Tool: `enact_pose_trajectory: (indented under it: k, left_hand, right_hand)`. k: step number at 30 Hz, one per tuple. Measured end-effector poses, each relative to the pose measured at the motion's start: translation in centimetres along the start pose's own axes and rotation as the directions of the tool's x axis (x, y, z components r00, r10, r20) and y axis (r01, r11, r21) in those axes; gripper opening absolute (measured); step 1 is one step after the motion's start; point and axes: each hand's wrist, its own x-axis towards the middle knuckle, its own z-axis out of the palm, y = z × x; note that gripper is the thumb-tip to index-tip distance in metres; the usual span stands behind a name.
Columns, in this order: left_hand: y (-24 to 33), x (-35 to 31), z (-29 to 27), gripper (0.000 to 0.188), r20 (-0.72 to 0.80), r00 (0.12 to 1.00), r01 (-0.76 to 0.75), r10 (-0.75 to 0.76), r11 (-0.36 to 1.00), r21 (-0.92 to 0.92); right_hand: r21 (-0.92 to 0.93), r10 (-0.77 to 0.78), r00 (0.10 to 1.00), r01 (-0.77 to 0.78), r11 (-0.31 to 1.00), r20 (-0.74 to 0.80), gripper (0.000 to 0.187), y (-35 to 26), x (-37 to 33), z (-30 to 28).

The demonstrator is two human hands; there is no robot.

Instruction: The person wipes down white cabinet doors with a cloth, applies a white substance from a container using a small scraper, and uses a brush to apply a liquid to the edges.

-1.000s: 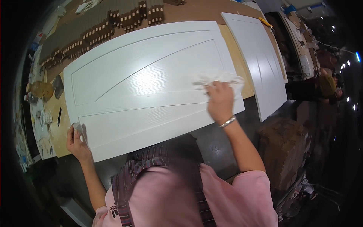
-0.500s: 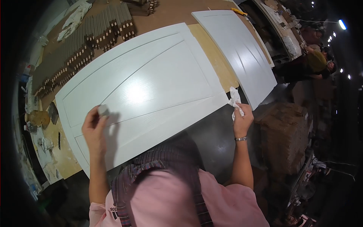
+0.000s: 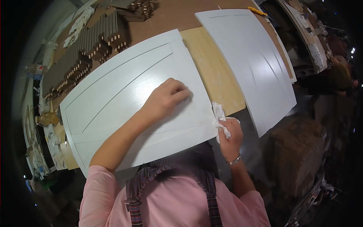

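A white door panel with grooved lines lies on the bench in front of me. My left hand reaches across it, fingers curled down on the surface toward the right end. The small grey sanding pad it held a moment ago is hidden under those fingers. At the panel's near right corner, my right hand pinches a crumpled white cloth, which touches the panel's edge.
A second white panel lies to the right, past a yellowish board. Dark slats are stacked at the back left. A yellow tool rests at the far right. A brown wrapped stack stands on the right; a person is beyond.
My left hand has swept right across the panel, from its left part toward the right end. My right hand has come slightly left and nearer with the cloth. The view has shifted.
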Motion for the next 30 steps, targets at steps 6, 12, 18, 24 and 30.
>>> enact_pose_trajectory:
  k: [6,12,18,24,30]
  left_hand:
    - [-3.3,3.9,-1.0,0.019,-0.062,0.998,0.013,-0.005,0.990,0.139]
    - [-3.6,4.4,-0.8,0.031,-0.008,1.000,-0.002,0.003,0.995,0.103]
    - [-6.8,7.0,-2.2,0.021,-0.133,0.990,0.075,-0.045,0.970,0.232]
    - [-7.5,6.4,-2.8,0.028,-0.248,0.958,0.208,-0.146,0.947,0.246]
    - [-0.9,7.9,-1.4,0.039,0.095,0.995,-0.003,0.006,1.000,-0.031]
  right_hand:
    - [0.170,0.061,0.996,-0.071,0.983,0.062,0.019,0.3,0.8,-0.5]
    - [0.176,0.032,0.998,-0.043,0.983,0.062,0.016,0.5,1.3,-0.7]
    - [0.189,0.004,0.992,-0.029,0.982,0.129,0.020,0.8,1.2,-0.8]
    - [0.184,-0.007,0.994,-0.012,0.983,0.105,0.019,1.0,1.2,-0.6]
    - [0.239,0.045,0.995,-0.065,0.969,0.090,0.018,1.4,0.9,-0.7]
